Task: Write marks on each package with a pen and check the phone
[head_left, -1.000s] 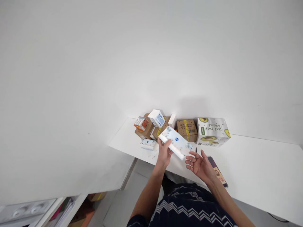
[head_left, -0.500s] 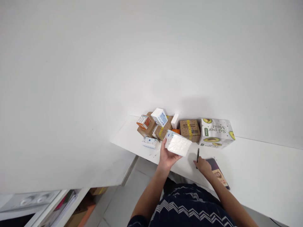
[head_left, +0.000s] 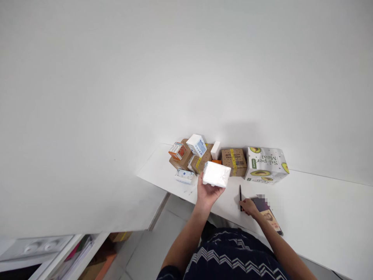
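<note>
A pack of tissues (head_left: 216, 174) in white plastic wrap rests in my left hand (head_left: 208, 194), raised over the front of the white table. Its plain white face is turned up, and my fingers curl under and along its side. My right hand (head_left: 248, 207) grips a black pen (head_left: 240, 192) near its lower end, the pen standing out beyond the fingers. Just right of that hand, partly under its wrist, lies a smartphone (head_left: 269, 218) with a lit screen. Another tissue pack (head_left: 185, 176) with a speckled print is on the table to the left of my left hand.
Along the wall stand cardboard boxes (head_left: 234, 158) with yellow tape and a large avocado-print carton (head_left: 266, 163). A blue-and-white box (head_left: 197, 145), an orange-and-white box (head_left: 177, 150) and a small white box (head_left: 215, 150) sit among them. Shelves (head_left: 87, 256) are at lower left.
The tissue pack in my left hand has tilted, moving slightly left, so its printed side is hidden now. My right hand has shifted a little left and down with the pen.
</note>
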A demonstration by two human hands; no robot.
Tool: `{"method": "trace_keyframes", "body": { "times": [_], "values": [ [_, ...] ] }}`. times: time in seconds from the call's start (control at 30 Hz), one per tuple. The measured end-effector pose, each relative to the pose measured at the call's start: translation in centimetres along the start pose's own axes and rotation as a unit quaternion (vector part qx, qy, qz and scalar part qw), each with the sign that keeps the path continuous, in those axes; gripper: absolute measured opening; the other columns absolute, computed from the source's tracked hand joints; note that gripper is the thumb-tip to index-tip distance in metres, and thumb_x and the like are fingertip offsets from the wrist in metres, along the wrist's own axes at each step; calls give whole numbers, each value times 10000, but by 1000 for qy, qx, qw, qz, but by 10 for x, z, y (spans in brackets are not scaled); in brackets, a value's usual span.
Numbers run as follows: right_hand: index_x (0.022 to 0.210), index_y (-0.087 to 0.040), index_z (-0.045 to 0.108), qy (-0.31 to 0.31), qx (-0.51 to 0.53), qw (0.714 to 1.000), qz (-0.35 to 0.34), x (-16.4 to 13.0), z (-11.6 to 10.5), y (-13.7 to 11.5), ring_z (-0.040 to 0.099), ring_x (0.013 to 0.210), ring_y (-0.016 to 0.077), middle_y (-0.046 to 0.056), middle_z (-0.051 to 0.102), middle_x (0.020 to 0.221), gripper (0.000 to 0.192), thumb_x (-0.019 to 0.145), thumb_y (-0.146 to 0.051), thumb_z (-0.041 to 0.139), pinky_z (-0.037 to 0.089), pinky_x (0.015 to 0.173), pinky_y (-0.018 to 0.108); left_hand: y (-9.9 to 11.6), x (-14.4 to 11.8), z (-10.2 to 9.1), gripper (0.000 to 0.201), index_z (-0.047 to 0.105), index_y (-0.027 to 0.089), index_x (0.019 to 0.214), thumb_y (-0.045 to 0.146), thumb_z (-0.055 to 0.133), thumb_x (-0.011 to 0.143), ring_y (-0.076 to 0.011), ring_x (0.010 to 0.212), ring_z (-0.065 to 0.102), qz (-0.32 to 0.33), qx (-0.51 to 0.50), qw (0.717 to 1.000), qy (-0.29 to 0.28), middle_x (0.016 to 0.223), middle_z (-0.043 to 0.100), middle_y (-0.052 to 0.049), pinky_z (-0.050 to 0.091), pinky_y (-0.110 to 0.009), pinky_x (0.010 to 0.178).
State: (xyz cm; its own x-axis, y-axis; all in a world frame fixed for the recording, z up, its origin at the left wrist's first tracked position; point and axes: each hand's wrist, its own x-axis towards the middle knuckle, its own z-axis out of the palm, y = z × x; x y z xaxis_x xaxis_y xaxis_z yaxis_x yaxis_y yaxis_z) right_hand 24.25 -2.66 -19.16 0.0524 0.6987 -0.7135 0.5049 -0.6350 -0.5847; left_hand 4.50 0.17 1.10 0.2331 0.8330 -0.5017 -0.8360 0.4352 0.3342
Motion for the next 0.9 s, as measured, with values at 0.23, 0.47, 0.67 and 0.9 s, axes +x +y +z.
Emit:
{"method": "trace_keyframes", "body": {
  "times": [0.23, 0.47, 0.67, 0.9],
  "values": [
    [598, -219, 488, -26, 251, 964, -85, -26, 0, -4, 474, 419, 111, -25, 568, 532, 215, 753, -340, 576, 371, 424, 246, -1, 1, 0, 501, 538, 238, 1155, 425, 703, 720, -252, 999, 647, 44, 7, 995, 84, 1057, 681, -74, 530, -426, 844],
    [678, -236, 469, 57, 409, 889, -198, -61, -25, -41, 485, 498, 116, -3, 635, 735, 158, 620, -303, 599, 417, 512, 285, -4, -6, 2, 624, 432, 370, 1197, 309, 771, 677, -174, 942, 657, 188, 178, 962, 84, 1157, 637, 10, 541, -324, 774],
    [1140, -262, 597, 191, 297, 881, -315, -107, -30, -73, 512, 610, 132, 40, 657, 1088, 486, 670, -318, 710, 427, 555, 277, -10, 0, 1, 666, 389, 356, 1205, 368, 785, 670, -189, 922, 658, 149, 212, 961, 92, 1134, 632, -8, 547, -334, 741],
    [1513, -182, 196, 250, 176, 909, -283, -118, -28, -93, 656, 838, 262, 116, 647, 1130, 1067, 655, -518, 734, 526, 697, 382, -17, 4, -6, 617, 450, 316, 1245, 676, 573, 759, -193, 812, 631, 79, 307, 948, 38, 1179, 583, -72, 536, -348, 676]
  ]
}}
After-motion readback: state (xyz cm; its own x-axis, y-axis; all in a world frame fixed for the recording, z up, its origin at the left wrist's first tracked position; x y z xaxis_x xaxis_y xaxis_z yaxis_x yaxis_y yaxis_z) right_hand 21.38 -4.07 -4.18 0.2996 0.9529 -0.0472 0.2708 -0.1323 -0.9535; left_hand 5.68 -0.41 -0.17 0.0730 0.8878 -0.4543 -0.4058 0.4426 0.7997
